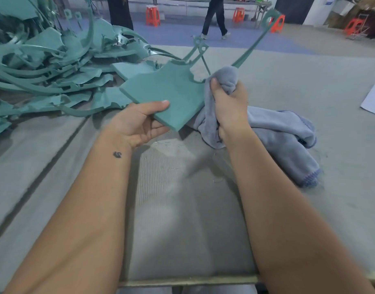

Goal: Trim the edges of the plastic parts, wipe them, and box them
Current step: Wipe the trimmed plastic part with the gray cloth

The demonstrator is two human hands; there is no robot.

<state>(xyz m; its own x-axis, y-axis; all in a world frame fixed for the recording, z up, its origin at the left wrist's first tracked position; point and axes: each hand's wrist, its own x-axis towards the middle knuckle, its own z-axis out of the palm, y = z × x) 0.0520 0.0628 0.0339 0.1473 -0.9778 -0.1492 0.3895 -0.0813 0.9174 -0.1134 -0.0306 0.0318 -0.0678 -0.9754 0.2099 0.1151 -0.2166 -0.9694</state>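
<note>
Above the counter (309, 85), the left hand (138, 124) pinches the green plastic part (171, 92) by its near corner, steadying its flat face while the right hand (229, 102), fingers clenched round the bunched grey cloth (277, 132), wipes its far edge.

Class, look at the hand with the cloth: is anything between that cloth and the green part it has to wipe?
Nothing visible. The right hand grips the cloth right at the edge of the part, which the left hand holds.
</note>
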